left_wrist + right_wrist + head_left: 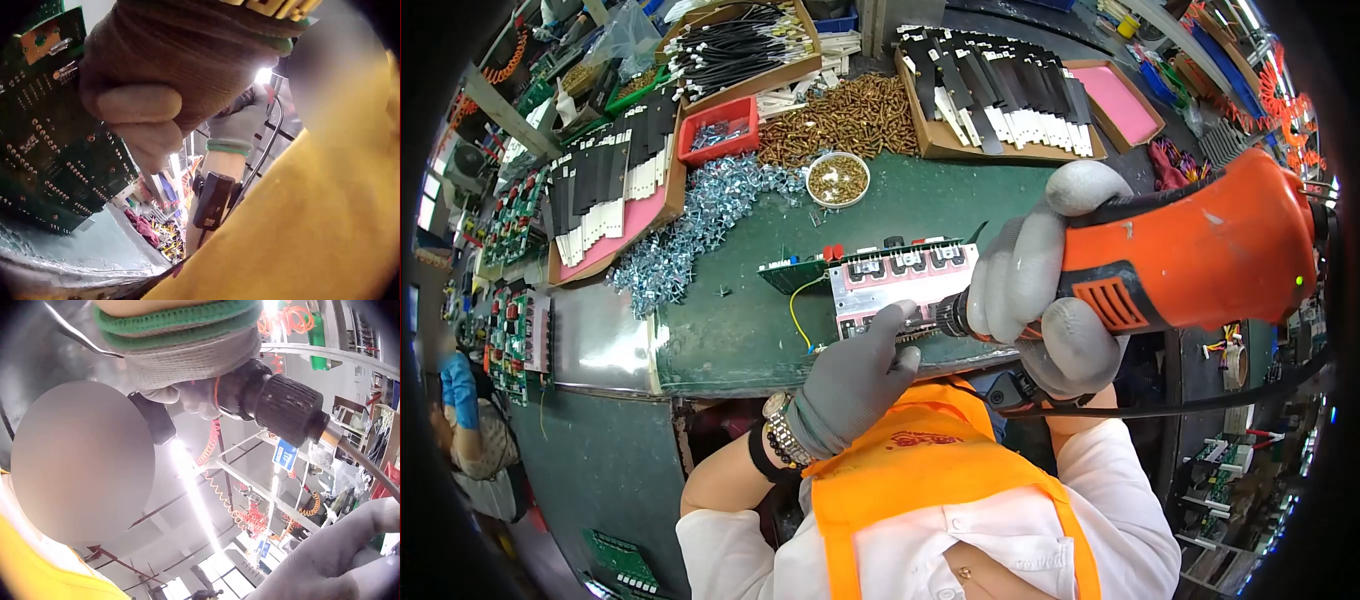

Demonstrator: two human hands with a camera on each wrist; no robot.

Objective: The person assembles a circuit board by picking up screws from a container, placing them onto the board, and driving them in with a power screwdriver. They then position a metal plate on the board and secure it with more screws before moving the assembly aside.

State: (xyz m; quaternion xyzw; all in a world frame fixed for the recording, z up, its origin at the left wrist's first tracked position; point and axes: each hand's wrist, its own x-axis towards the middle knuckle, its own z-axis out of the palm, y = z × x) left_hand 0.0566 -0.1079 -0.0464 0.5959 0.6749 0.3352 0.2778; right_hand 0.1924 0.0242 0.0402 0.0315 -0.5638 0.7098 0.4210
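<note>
My right hand (1040, 290) grips an orange power driver (1190, 250), its black chuck (952, 315) pointing left; the right wrist view shows the chuck (290, 409) and metal bit (369, 464). The bit reaches a circuit board's silver metal plate (890, 292). My gloved left hand (855, 385) is at the plate's lower edge, index finger and thumb near the bit; whether they pinch anything is unclear. In the left wrist view, curled fingers (140, 104) lie beside the green board (50, 144). A yellow wire (797, 315) loops left of the plate.
Behind the board stand a white dish (838, 156) of small fasteners, a brass-coloured screw pile (840, 115) and a red bin (718, 130). Silvery parts (665, 262) spread at left. Boxes of black-and-white strips (1000, 90) line the back. A black cable (1200, 408) runs right from my wrist.
</note>
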